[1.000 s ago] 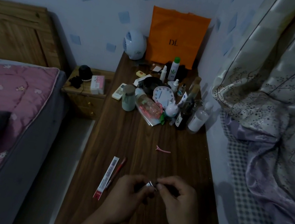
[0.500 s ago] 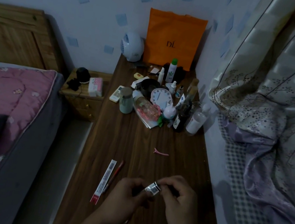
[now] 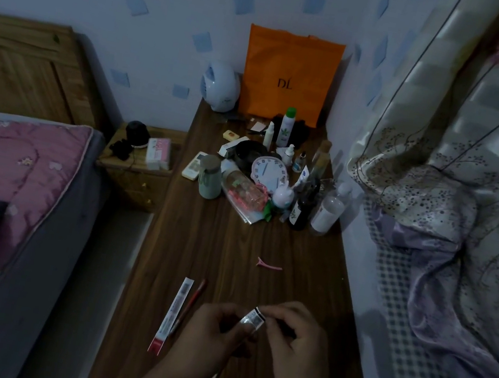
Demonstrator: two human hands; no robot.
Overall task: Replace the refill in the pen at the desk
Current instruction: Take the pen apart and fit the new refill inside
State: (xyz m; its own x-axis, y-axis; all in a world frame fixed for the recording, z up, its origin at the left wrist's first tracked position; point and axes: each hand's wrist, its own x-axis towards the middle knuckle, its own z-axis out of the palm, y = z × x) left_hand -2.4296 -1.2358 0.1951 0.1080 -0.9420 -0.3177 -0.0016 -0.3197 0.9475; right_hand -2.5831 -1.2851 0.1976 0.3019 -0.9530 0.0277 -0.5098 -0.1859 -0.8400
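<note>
Both my hands meet over the near part of the wooden desk (image 3: 231, 251). My left hand (image 3: 206, 340) holds a thin clear refill packet (image 3: 252, 319) with a printed label near its top end; its lower end pokes out below my palm. My right hand (image 3: 294, 345) pinches the packet's top edge with thumb and forefinger. Left of my hands, a second long white packet with a red end (image 3: 172, 316) lies flat on the desk, and a red pen (image 3: 190, 306) lies right beside it. The dim light hides whether a refill is inside the held packet.
A pink hair clip (image 3: 268, 264) lies mid-desk. Bottles, a small white clock (image 3: 269, 172), a green jar (image 3: 210, 177) and an orange bag (image 3: 290, 75) crowd the far end. A bed (image 3: 9, 198) is on the left, a draped curtain (image 3: 456, 190) on the right.
The labelled top end of the packet has come further out between my fingertips, and both hands have shifted slightly. The view has tilted a little.
</note>
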